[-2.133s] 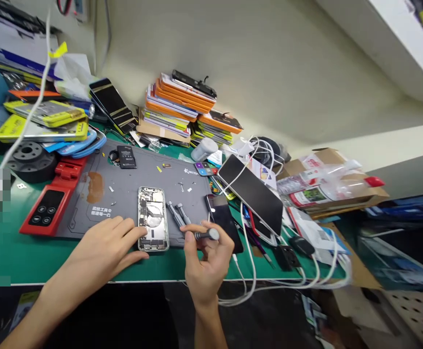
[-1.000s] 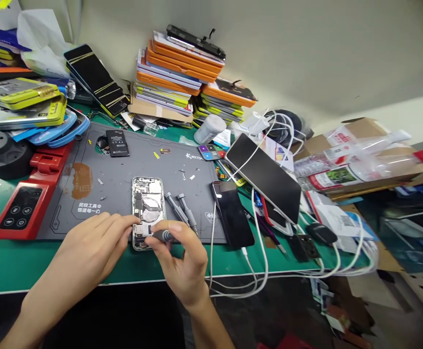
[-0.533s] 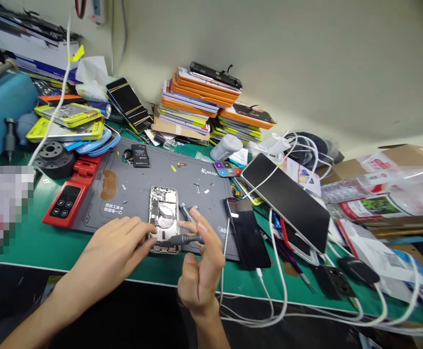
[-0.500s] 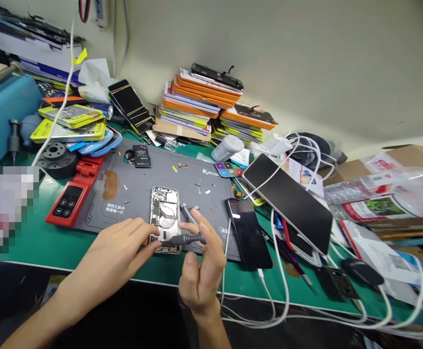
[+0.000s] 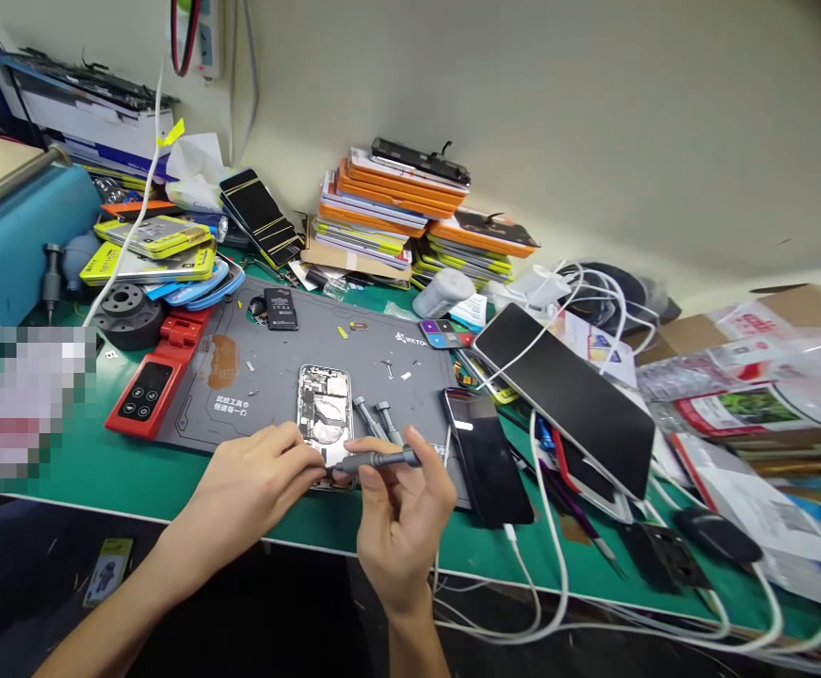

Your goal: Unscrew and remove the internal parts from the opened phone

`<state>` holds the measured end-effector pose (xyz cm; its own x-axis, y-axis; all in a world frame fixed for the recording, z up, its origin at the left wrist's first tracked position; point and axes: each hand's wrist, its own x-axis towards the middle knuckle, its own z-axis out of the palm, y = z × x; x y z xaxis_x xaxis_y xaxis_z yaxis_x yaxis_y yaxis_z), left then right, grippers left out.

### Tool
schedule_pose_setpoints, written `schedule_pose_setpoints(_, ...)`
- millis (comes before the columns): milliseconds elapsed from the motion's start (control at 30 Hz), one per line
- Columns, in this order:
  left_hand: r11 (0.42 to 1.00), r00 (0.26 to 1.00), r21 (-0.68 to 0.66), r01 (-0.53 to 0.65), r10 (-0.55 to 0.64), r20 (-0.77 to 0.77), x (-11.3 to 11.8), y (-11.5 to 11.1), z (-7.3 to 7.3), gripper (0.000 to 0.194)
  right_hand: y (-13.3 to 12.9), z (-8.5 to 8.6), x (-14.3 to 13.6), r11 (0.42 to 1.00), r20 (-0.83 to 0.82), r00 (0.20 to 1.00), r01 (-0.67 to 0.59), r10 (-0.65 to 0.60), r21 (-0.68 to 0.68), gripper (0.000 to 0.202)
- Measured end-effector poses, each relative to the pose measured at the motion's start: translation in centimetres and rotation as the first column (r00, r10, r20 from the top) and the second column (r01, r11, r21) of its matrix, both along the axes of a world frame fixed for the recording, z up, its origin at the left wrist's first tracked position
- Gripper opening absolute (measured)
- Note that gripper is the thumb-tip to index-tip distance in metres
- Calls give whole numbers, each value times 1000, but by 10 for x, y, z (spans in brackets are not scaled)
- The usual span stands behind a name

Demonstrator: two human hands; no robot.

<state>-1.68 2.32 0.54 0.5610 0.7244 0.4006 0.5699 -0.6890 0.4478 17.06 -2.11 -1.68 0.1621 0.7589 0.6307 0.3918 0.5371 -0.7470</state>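
Note:
An opened phone body (image 5: 327, 414) with bare inner parts lies on the grey work mat (image 5: 241, 320). Over its lower end, my right hand (image 5: 403, 513) holds a dark grey screwdriver (image 5: 382, 459) almost level, its tip pointing left. My left hand (image 5: 262, 480) has its thumb and fingers pinched together at the screwdriver's tip; anything small between them is too hidden to name. Two more grey screwdrivers (image 5: 375, 414) rest on the mat just right of the phone body. A black battery (image 5: 281, 309) lies near the mat's back edge.
A red device (image 5: 143, 394) stands at the mat's left. On the right are a black phone (image 5: 488, 457), a large dark tablet (image 5: 566, 395) and white cables (image 5: 544, 527). Behind the mat rise stacked orange and yellow boxes (image 5: 382, 198).
The view has shifted slightly. My right thumb and fingers have closed in around the screwdriver, and my left fingertips have come to its tip. The loose screwdrivers show more clearly.

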Motion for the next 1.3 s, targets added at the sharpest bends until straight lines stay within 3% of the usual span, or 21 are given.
schedule_pose_setpoints(167,999,998,-52,-6,9,55,-2,-4,-1,23,-1,-3,2,980,29,989,140,-145,144,62)
schedule_pose_setpoints(300,992,995,-125,-19,32,100,-2,-4,1,20,-2,-4,2,987,130,984,108,-123,115,60)
schedule_pose_setpoints(533,963,990,-265,-41,74,118,-4,-5,9,29,-4,-8,4,985,159,977,121,-139,122,61)
schedule_pose_setpoints(733,963,987,-266,-37,77,144,-4,-4,12,29,-5,-9,8,983,221,964,119,-148,140,60)
schedule_pose_setpoints(933,961,985,-269,-70,110,136,-2,-6,11,30,-4,-6,12,972,317,942,33,-107,231,59)
schedule_pose_setpoints(1200,925,959,-353,-143,218,181,-2,-5,9,19,-5,-10,10,975,229,965,80,-128,208,57)
schedule_pose_setpoints(1300,926,959,-362,-106,191,209,-2,-3,8,16,-4,-9,7,968,211,963,123,-169,217,50)
